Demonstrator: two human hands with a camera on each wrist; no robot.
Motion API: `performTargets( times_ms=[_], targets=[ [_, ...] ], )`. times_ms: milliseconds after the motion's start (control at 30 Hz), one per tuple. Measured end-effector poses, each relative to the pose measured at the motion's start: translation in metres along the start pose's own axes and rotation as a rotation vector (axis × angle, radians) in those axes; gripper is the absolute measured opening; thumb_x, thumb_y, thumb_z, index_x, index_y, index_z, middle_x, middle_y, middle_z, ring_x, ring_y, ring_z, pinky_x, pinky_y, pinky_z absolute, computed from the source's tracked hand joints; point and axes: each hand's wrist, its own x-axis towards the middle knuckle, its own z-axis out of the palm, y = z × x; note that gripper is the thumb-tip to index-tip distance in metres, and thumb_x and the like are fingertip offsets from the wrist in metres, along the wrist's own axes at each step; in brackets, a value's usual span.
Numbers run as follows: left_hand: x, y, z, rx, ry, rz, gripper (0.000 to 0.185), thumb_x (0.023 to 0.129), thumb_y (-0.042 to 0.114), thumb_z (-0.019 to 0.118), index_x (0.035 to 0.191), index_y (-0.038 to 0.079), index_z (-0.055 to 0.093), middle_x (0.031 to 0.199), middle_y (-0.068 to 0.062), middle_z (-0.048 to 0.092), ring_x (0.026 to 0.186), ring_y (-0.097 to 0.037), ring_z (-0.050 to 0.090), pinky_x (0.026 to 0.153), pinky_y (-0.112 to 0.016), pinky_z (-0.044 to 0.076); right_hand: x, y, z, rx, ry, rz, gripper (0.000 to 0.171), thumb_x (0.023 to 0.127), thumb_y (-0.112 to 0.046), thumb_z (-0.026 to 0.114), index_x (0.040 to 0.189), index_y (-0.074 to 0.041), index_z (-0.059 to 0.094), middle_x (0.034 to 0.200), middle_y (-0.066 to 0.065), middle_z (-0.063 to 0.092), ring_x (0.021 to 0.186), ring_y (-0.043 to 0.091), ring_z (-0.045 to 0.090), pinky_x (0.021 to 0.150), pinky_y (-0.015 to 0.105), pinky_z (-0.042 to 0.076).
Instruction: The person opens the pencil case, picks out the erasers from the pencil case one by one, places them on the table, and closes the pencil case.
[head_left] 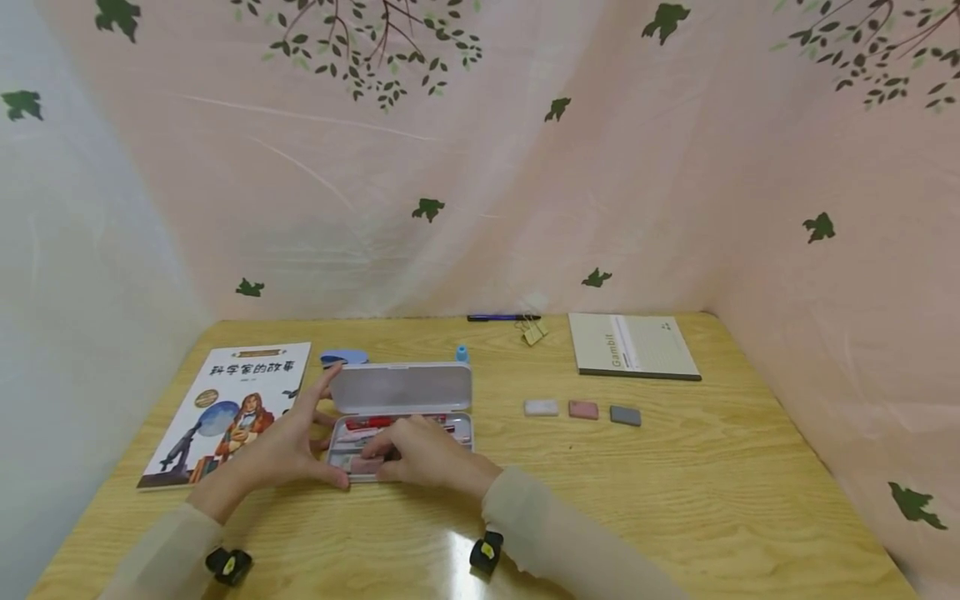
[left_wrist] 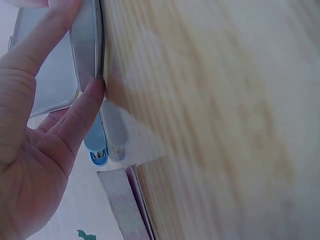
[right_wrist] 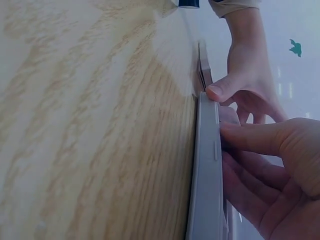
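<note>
A white metal pencil case lies on the table with its lid raised. My left hand grips its left end, thumb at the front corner and a finger up by the lid; in the left wrist view the fingers touch the case's side. My right hand reaches into the front compartment and pinches a pink eraser. The right wrist view shows that thumb against the block, just above the case's wall. Red pens and other pens lie in the rear compartment, partly covered by the right hand.
Right of the case are a white eraser, a pink-red eraser and a grey eraser. A notebook, binder clip, pen, blue bottle and blue stapler stand behind; a book lies left.
</note>
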Motion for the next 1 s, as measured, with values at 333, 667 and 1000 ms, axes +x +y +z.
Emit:
performTargets(
  times_ms=[333, 667, 1000],
  targets=[
    [-0.002, -0.001, 0.000, 0.000, -0.009, -0.029, 0.143, 0.065, 0.029, 0.098, 0.163, 0.035, -0.006, 0.154, -0.027, 0.021, 0.119, -0.043, 0.056, 0.085, -0.038, 0.060, -0.006, 0.002, -0.012, 0.155, 0.042, 0.027, 0.018, 0.094, -0.028, 0.075, 0.104, -0.015, 0.083, 0.093, -0.013, 0.076, 0.071, -0.006, 0.063, 0.063, 0.013, 0.051],
    [0.003, 0.002, 0.000, -0.006, -0.012, -0.030, 0.142, 0.065, 0.028, 0.098, 0.161, 0.042, -0.006, 0.154, -0.025, 0.022, 0.121, -0.043, 0.055, 0.087, -0.039, 0.059, -0.050, 0.026, -0.059, 0.485, 0.015, 0.185, 0.012, 0.090, -0.017, 0.080, 0.102, -0.016, 0.083, 0.092, -0.007, 0.076, 0.074, 0.030, 0.073, 0.064, 0.040, 0.062],
    [0.001, 0.000, 0.000, 0.024, -0.001, -0.032, 0.144, 0.064, 0.032, 0.098, 0.163, 0.035, -0.005, 0.154, -0.026, 0.022, 0.120, -0.043, 0.056, 0.086, -0.037, 0.059, -0.120, 0.077, -0.104, 0.580, 0.058, 0.310, 0.020, 0.094, -0.016, 0.076, 0.111, -0.006, 0.078, 0.107, 0.009, 0.075, 0.097, 0.040, 0.071, 0.075, 0.048, 0.062]
  ],
)
